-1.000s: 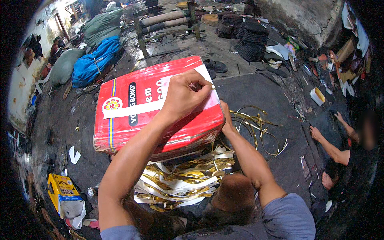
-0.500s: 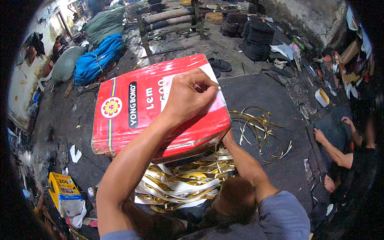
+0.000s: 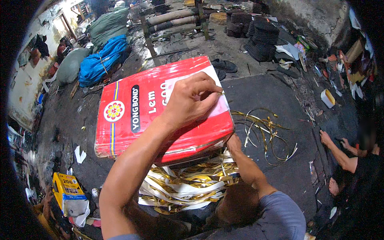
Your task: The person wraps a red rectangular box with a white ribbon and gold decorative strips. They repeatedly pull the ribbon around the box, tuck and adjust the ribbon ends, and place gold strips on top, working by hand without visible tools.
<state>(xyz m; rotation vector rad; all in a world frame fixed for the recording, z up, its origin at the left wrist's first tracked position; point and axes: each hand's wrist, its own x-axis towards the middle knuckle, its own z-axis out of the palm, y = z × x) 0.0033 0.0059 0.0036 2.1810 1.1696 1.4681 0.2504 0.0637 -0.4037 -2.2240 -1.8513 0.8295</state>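
Observation:
A large red box (image 3: 140,138) with a floral emblem stands tilted in front of me, a pale sheet (image 3: 218,105) on its top. My left hand (image 3: 191,94) is over that top, thumb and forefinger pinched on a small gold strip end (image 3: 221,93) at the right edge. My right hand (image 3: 234,143) is low against the box's near right corner; its fingers are mostly hidden. A heap of gold and white strips (image 3: 186,188) lies between the box and my legs. More thin gold strips (image 3: 266,130) curl on the dark mat to the right.
A yellow and blue carton (image 3: 70,192) is at lower left. Another person's hand (image 3: 326,138) rests at the far right. Beyond the box are sandals (image 3: 225,65), stacked dark pieces (image 3: 261,42), a blue bundle (image 3: 102,62) and a rack (image 3: 174,20).
The whole view has shifted slightly, putting the scene a little right and down. My left hand stays pinched over the box, and my right hand stays at its corner.

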